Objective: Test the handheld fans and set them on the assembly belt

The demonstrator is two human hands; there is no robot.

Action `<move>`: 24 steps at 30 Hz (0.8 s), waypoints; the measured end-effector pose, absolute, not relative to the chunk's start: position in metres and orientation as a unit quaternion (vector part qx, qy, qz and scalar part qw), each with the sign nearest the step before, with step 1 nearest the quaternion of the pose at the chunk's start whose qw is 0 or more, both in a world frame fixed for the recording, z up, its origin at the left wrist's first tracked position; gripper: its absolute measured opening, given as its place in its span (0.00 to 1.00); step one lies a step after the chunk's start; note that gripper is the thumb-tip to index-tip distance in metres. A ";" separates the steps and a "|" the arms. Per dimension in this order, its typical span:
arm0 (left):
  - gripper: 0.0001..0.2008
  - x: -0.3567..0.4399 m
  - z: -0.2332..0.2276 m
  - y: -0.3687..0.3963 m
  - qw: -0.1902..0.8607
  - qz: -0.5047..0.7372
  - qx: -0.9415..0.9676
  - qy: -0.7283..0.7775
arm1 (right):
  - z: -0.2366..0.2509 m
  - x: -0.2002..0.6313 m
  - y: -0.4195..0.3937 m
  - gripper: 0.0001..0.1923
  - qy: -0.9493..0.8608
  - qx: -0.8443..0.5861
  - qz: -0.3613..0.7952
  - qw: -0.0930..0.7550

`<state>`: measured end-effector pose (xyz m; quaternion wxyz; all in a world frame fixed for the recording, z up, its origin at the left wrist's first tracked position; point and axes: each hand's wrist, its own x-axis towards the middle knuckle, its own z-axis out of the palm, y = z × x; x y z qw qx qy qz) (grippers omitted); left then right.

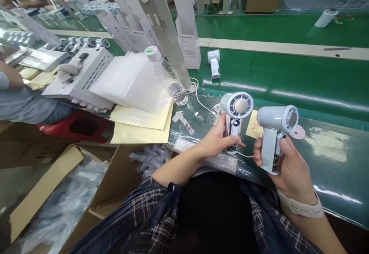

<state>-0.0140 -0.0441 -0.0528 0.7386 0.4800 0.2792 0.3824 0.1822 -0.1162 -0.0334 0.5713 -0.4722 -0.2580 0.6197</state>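
My left hand (216, 140) is closed round the handle of a pale blue handheld fan (236, 106). Its round grille faces me, and a small dark display on the handle is lit with digits. In my right hand (294, 165) is a second handheld fan (273, 119), gripped by its handle, its head turned to the right. Both fans are upright above the bench, a little apart. A white cable (245, 155) shows between the two hands. Beneath the fans lies a yellow paper note (255, 126) with red writing, and a pink tag (298, 132) sits just behind the right-hand fan.
A plastic bottle (170, 79) stands left of my hands, beside white foam sheets (123, 82) and yellow sticker sheets (141, 129). Another fan (213, 63) lies on the green conveyor (282, 75). A metal post (164, 23) rises from the bench. Cardboard boxes (106, 184) hold plastic bags below.
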 end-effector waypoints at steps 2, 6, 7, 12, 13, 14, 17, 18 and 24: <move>0.26 -0.014 -0.054 -0.044 0.741 0.377 0.480 0.280 | -0.035 0.183 -0.117 0.24 -0.244 -0.473 0.623 0.573; 0.25 -0.014 -0.052 -0.045 0.720 0.345 0.515 0.312 | -0.038 0.185 -0.119 0.25 -0.243 -0.437 0.649 0.573; 0.26 -0.014 -0.050 -0.046 0.705 0.339 0.527 0.332 | -0.038 0.185 -0.119 0.25 -0.247 -0.428 0.656 0.571; 0.40 -0.010 -0.046 -0.050 0.651 0.360 0.548 0.382 | -0.048 0.183 -0.118 0.22 -0.248 -0.460 0.612 0.593; 0.44 -0.009 -0.047 -0.051 0.652 0.362 0.545 0.383 | -0.049 0.182 -0.119 0.20 -0.249 -0.468 0.601 0.598; 0.46 -0.008 -0.047 -0.052 0.658 0.359 0.542 0.380 | -0.050 0.181 -0.119 0.17 -0.250 -0.471 0.596 0.601; 0.40 -0.008 -0.046 -0.055 0.673 0.361 0.531 0.367 | -0.050 0.180 -0.123 0.13 -0.268 -0.469 0.582 0.608; 0.36 -0.008 -0.045 -0.057 0.673 0.371 0.525 0.365 | -0.048 0.180 -0.124 0.13 -0.281 -0.470 0.573 0.610; 0.29 -0.012 -0.036 -0.060 0.677 0.400 0.501 0.361 | -0.036 0.176 -0.125 0.14 -0.287 -0.469 0.549 0.629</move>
